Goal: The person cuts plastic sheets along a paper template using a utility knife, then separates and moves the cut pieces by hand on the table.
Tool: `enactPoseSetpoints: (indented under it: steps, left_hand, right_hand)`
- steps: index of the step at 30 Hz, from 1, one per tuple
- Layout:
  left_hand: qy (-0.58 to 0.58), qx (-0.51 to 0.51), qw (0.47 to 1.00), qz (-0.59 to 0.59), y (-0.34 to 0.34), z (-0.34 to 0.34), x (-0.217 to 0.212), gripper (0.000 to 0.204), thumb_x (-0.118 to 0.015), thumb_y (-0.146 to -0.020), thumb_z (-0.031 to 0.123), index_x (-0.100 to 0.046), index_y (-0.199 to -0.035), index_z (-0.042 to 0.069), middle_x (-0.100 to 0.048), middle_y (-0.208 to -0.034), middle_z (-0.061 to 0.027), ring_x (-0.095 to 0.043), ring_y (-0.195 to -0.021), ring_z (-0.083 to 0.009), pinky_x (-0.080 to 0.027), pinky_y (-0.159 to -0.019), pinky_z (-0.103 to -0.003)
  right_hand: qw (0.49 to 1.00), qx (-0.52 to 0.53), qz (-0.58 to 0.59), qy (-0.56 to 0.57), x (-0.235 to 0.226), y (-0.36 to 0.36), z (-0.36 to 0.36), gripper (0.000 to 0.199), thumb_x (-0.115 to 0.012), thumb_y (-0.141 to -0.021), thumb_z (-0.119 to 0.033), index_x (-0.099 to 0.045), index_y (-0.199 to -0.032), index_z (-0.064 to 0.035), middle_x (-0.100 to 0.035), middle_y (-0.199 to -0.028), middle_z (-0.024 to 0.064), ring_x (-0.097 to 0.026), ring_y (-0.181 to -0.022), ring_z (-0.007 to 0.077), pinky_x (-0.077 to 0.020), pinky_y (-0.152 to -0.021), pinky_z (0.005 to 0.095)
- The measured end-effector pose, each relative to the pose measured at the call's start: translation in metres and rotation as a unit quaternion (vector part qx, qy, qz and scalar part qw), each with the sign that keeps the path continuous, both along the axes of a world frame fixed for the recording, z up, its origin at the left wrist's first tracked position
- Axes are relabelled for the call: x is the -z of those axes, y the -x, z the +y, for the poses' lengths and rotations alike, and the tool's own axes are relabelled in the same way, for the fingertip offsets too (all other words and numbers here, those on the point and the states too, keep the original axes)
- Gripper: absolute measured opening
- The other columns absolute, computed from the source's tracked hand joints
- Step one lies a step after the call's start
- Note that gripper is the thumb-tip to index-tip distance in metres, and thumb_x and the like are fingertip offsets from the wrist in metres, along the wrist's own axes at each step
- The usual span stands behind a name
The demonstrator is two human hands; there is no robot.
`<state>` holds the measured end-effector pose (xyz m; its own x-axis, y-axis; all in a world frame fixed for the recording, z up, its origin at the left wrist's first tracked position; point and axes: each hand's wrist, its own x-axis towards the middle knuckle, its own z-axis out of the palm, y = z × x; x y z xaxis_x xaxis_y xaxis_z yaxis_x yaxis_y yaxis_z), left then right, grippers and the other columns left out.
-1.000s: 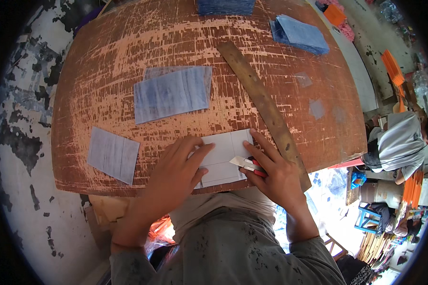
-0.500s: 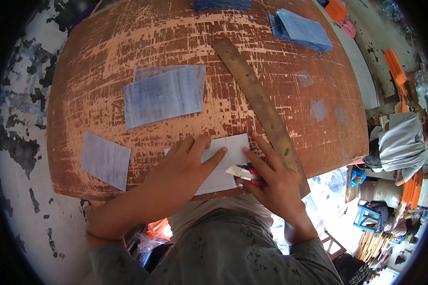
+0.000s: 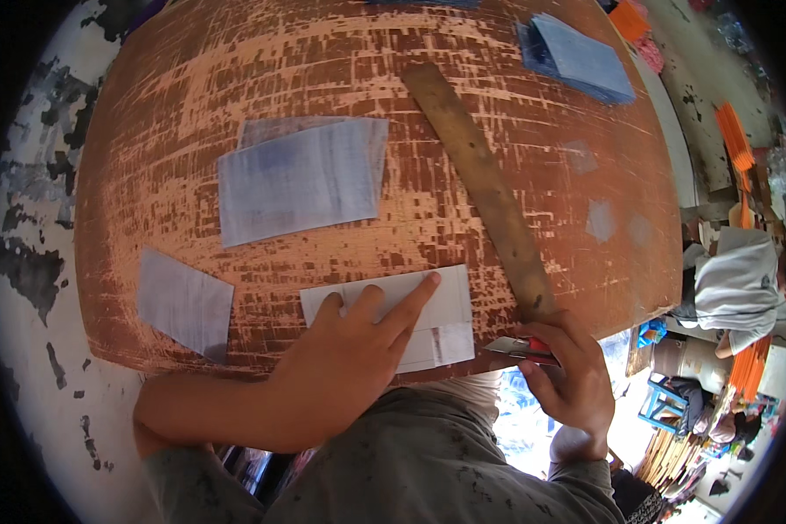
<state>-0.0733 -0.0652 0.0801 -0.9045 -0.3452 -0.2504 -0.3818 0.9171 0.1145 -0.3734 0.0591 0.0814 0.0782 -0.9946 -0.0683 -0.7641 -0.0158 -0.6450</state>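
Observation:
Near the table's front edge lies a white rectangular sheet (image 3: 452,306) with thin lines on it and a greyish patch low on its right part. My left hand (image 3: 348,362) rests on this sheet, holding nothing, its index finger stretched toward the far right corner. To the right of the sheet, my right hand (image 3: 572,371) grips a red utility knife (image 3: 540,351), blade pointing left. The right fingers are at the near end of a long brown ruler (image 3: 480,179), which slants away across the table; whether they touch it I cannot tell.
Bluish translucent sheets (image 3: 297,188) lie beyond my left hand, and another sheet (image 3: 186,301) at the left. A stack of blue sheets (image 3: 581,59) sits far right on the scratched brown table (image 3: 166,157). A person in a light shirt (image 3: 738,279) is off to the right.
My right hand has moved right, off the white sheet, with the knife. My left index finger now reaches farther toward the sheet's far right corner.

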Motion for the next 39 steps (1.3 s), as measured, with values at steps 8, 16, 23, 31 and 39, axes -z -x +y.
enactPoseSetpoints:
  steps: [8,16,23,31,39]
  left_hand:
    - [0.014,-0.026,0.999,0.036,0.003,0.008,0.006,0.052,-0.071,-0.097,0.014,-0.075,-0.145,-0.005,-0.039,-0.184,-0.0168,-0.058,-0.103,-0.0265,-0.056,-0.077,-0.037]
    - [0.023,-0.009,0.999,0.028,0.001,0.002,0.007,0.058,-0.072,-0.097,0.016,-0.069,-0.151,-0.005,-0.039,-0.183,-0.0174,-0.059,-0.103,-0.0282,-0.056,-0.077,-0.039]
    - [-0.012,-0.007,0.999,0.04,-0.002,-0.004,0.002,0.075,-0.076,-0.096,0.019,-0.055,-0.167,0.004,-0.033,-0.185,-0.0149,-0.061,-0.117,-0.0328,-0.059,-0.089,-0.043]
    - [-0.057,-0.022,0.997,0.041,-0.001,-0.003,0.002,0.074,-0.069,-0.095,0.008,-0.056,-0.168,0.009,-0.034,-0.184,-0.015,-0.058,-0.123,-0.0345,-0.059,-0.097,-0.049]
    - [-0.061,-0.02,0.997,0.031,0.002,-0.004,-0.001,0.075,-0.068,-0.094,0.005,-0.055,-0.168,0.007,-0.031,-0.185,-0.0165,-0.058,-0.12,-0.0346,-0.057,-0.099,-0.049]
  right_hand:
    - [0.999,-0.016,0.042,0.005,0.01,-0.005,-0.01,0.028,-0.086,-0.095,-0.012,-0.078,-0.119,-0.0008,-0.074,-0.102,0.0159,-0.074,-0.092,0.038,-0.0583,-0.077,0.0479]
    - [0.987,-0.067,0.141,0.049,0.012,-0.009,-0.024,0.026,-0.083,-0.094,-0.01,-0.08,-0.12,-0.0096,-0.072,-0.1,0.0095,-0.072,-0.092,0.0328,-0.0559,-0.079,0.0462]
    - [0.954,-0.169,0.228,0.097,0.009,-0.011,-0.037,0.035,-0.08,-0.093,-0.018,-0.077,-0.128,-0.014,-0.066,-0.106,0.0051,-0.07,-0.102,0.0261,-0.0538,-0.087,0.0439]
    - [0.947,-0.198,0.221,0.123,0.013,-0.007,-0.044,0.039,-0.077,-0.092,-0.015,-0.076,-0.13,-0.011,-0.063,-0.108,0.0068,-0.069,-0.106,0.0262,-0.054,-0.09,0.0432]
    - [0.951,-0.196,0.209,0.119,0.012,-0.01,-0.046,0.037,-0.08,-0.09,-0.013,-0.079,-0.128,-0.0116,-0.066,-0.106,0.0051,-0.07,-0.1,0.0258,-0.053,-0.087,0.0429]
